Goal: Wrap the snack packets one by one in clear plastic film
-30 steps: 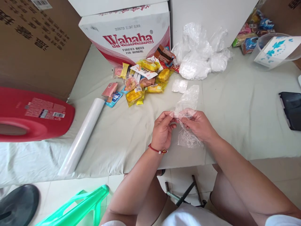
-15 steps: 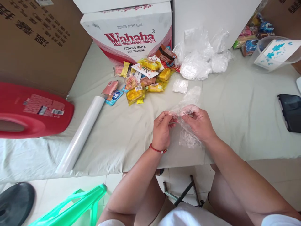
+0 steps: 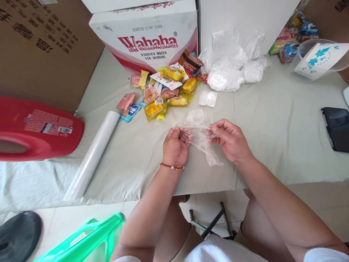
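Observation:
Between my two hands a clear plastic bag (image 3: pixel 201 135) is stretched sideways just above the cloth-covered table. My left hand (image 3: pixel 176 145), with a red bracelet at the wrist, grips its left edge between thumb and fingers. On the other side my right hand (image 3: pixel 229 140) pinches the right edge. Crumpled parts of the bag hang toward me and stick out beyond the hands. A small folded clear packet (image 3: pixel 207 98) lies just past the bag. Farther back sits a heap of crumpled clear plastic bags (image 3: pixel 227 74).
Wrapped snacks (image 3: pixel 156 108) are piled before a Wahaha carton (image 3: pixel 144 40). At left lie a white plastic roll (image 3: pixel 92 154) and a red jug (image 3: pixel 40 127). To the right are a black phone (image 3: pixel 337 128) and a clear tub (image 3: pixel 302 67). A green stool (image 3: pixel 89 236) stands below.
My hands have moved apart, the left one going left and turning palm up. The bag, bunched between them before, is now pulled taut along its edge.

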